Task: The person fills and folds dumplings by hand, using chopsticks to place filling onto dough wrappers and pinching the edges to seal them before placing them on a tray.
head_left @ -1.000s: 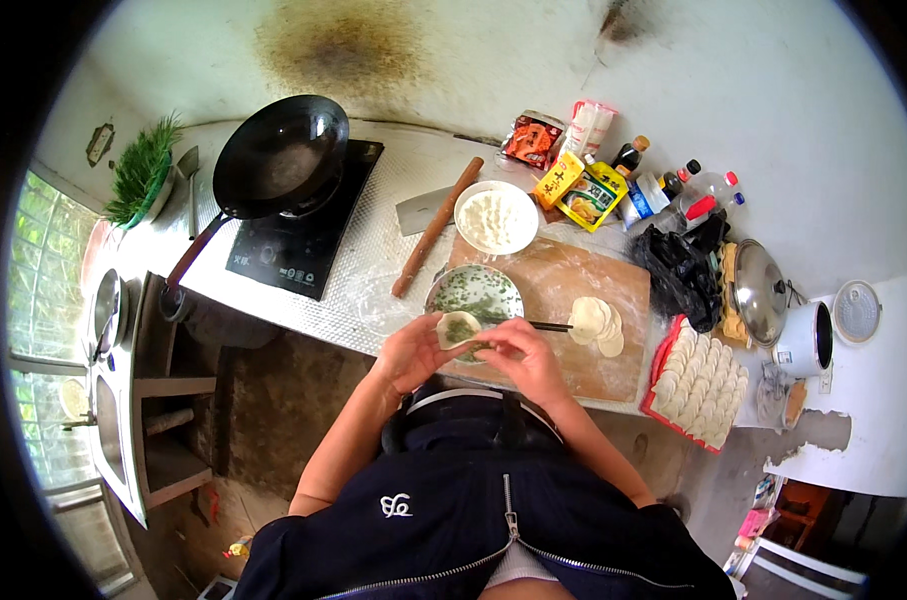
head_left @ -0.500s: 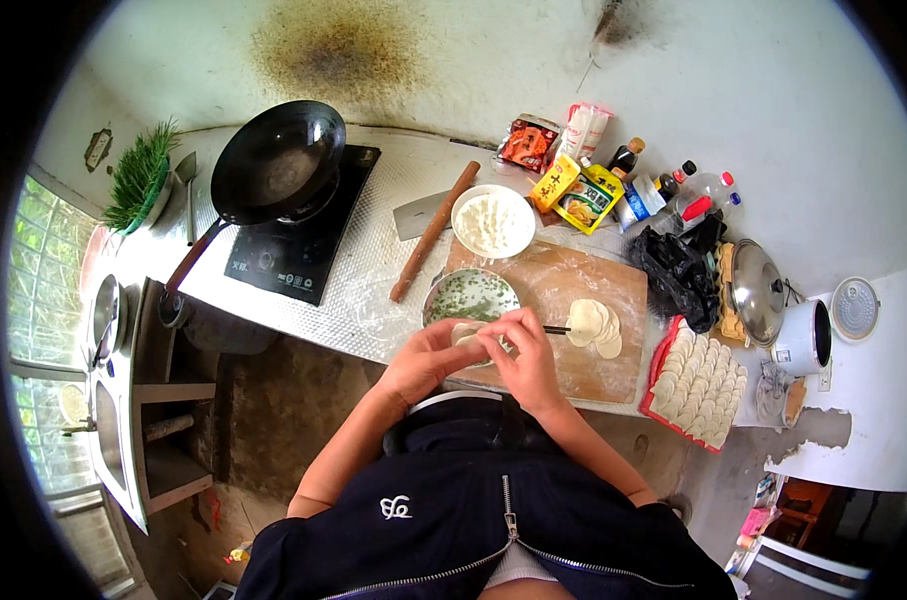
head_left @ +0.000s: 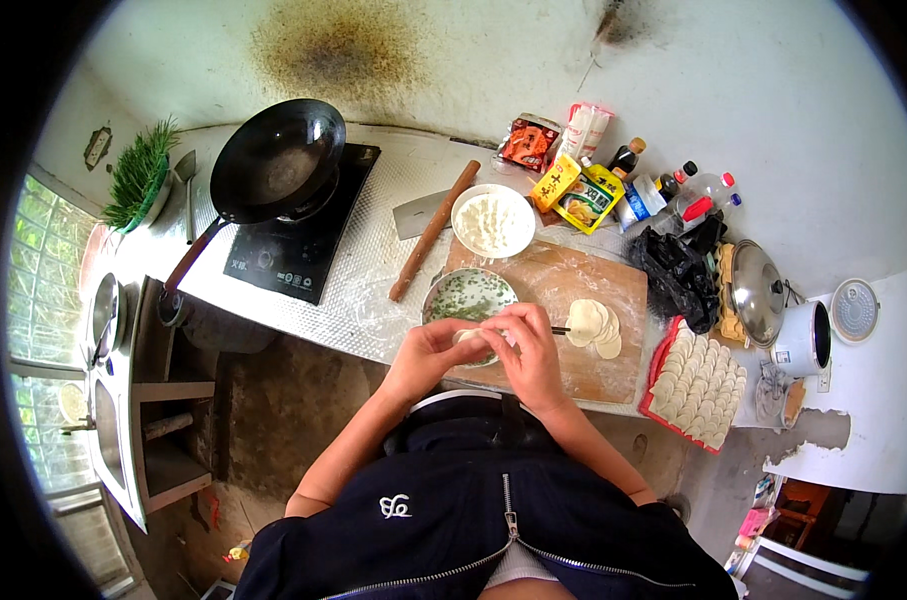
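Observation:
Over the near rim of a bowl with green-flecked filling [head_left: 469, 292], my left hand [head_left: 423, 357] cradles a pale dumpling [head_left: 465, 336]. The thumb and fingers of my right hand [head_left: 529, 358] pinch at the dumpling's edge, so both hands are closed on it and cover much of it. A dark thin stick [head_left: 559, 330], perhaps a chopstick, pokes out behind my right hand; its other end is hidden. To the right, round dough wrappers [head_left: 589, 326] lie overlapping on the floured wooden board [head_left: 611, 275].
A white bowl of flour [head_left: 493, 222] stands behind the board, beside a rolling pin [head_left: 435, 232] and a cleaver blade [head_left: 413, 214]. Rows of dumplings [head_left: 698, 385] fill a red-edged tray at right. A wok [head_left: 278, 165] sits on the cooktop [head_left: 273, 262]; seasoning packets [head_left: 588, 198] and bottles stand along the wall.
My fingers have shifted slightly along the dumpling's edge, with my right hand a little higher. The bowls, wrappers and tray stay where they were.

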Available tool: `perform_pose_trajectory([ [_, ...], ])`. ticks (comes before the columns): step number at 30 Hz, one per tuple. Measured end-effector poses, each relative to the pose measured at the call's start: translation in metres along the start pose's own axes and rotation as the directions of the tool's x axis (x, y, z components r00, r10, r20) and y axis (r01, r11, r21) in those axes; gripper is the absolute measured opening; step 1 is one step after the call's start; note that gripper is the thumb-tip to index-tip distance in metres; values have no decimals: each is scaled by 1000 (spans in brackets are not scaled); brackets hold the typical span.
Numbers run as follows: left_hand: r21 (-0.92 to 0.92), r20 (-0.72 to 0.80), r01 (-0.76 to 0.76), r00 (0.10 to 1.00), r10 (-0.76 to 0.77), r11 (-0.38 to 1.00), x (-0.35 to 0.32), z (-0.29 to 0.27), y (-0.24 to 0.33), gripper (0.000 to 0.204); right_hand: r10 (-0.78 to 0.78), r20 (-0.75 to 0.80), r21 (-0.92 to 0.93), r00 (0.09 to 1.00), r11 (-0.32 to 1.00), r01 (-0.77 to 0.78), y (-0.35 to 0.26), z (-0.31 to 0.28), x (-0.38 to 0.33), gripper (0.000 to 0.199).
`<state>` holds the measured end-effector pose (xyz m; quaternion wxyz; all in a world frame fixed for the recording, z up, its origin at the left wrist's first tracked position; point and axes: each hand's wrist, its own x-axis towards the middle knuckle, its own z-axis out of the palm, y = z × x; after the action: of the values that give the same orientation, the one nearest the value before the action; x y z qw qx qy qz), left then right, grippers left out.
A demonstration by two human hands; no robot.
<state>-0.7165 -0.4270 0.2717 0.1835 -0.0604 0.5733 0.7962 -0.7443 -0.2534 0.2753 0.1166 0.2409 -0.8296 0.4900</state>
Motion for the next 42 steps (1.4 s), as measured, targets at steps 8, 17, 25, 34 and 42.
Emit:
perform_pose_trajectory([
  [8, 3, -3, -57, 998, 57, 998, 0, -3, 2, 26, -79, 77, -97, 994, 992, 86, -1, -7, 4, 19],
  [17, -290, -61, -43, 998, 26, 956, -6, -10, 5, 23, 121, 77, 154, 990, 979, -131, -12, -20, 1, 41],
  [25, -183, -9, -51, 999, 50, 982, -4, -15, 1, 24, 304, 205, 464, 930, 807, -366, -6, -13, -6, 34],
  [34, -93, -39, -97, 995, 93, 991, -4, -10, 6, 25, 273, 163, 486, 948, 814, -318, 3, -9, -9, 18],
  [42, -70, -118, -100, 989, 91, 993, -5, -15, 3, 14, 322, 187, 553, 928, 746, -371, 1, -10, -8, 15],
])
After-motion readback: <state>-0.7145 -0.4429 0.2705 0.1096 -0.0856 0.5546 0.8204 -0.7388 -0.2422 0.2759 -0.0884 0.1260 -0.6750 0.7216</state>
